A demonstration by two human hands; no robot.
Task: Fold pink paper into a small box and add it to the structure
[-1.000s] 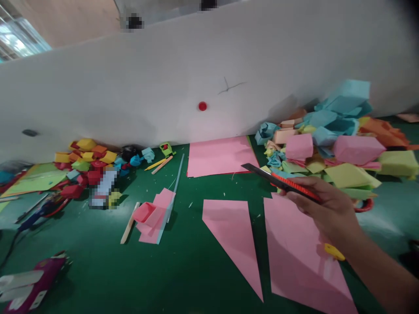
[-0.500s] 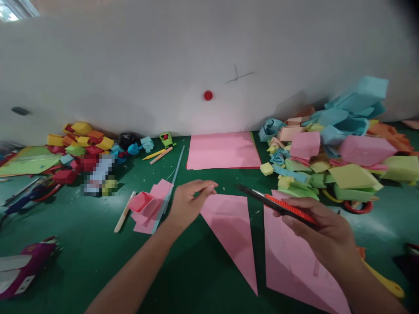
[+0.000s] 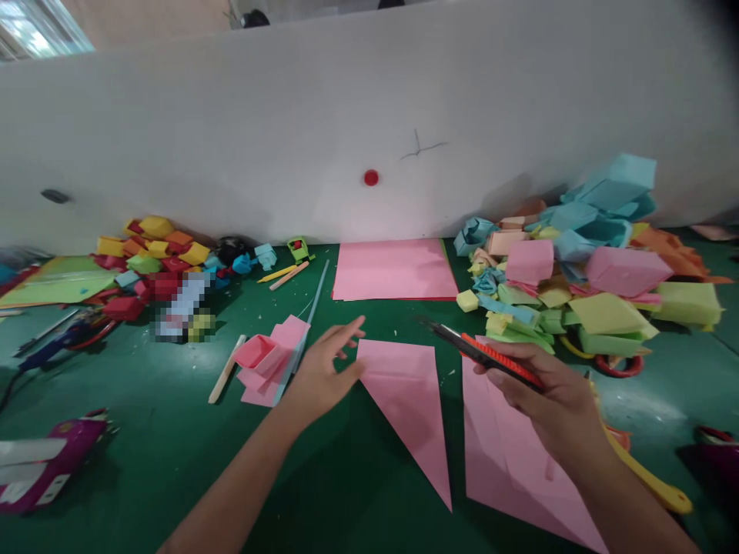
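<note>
My right hand [image 3: 540, 388] is closed around a black and orange utility knife [image 3: 490, 358], its blade end pointing up and to the left above the table. Under that hand lies a larger pink paper sheet [image 3: 490, 469], partly hidden by the hand and forearm. A pink paper piece [image 3: 412, 400], tapering to a point toward me, lies between my hands. My left hand [image 3: 329, 369] is beside its upper left corner with fingers apart and holds nothing. Left of that hand sit a small folded pink paper box [image 3: 257, 355] and pink scraps with a bluish translucent strip [image 3: 317, 296].
A stack of pink sheets [image 3: 396, 269] lies against the grey wall [image 3: 259, 138]. Colourful folded paper shapes pile up at the right [image 3: 577, 261] and left [image 3: 155, 246]. A wooden stick [image 3: 227, 369], a purple object [image 3: 69, 462] and a yellow handle [image 3: 652, 481] also lie on the green table.
My left hand's fingers have gone from pinched together to spread apart. The right hand still holds the utility knife. The camera view has shifted slightly.
</note>
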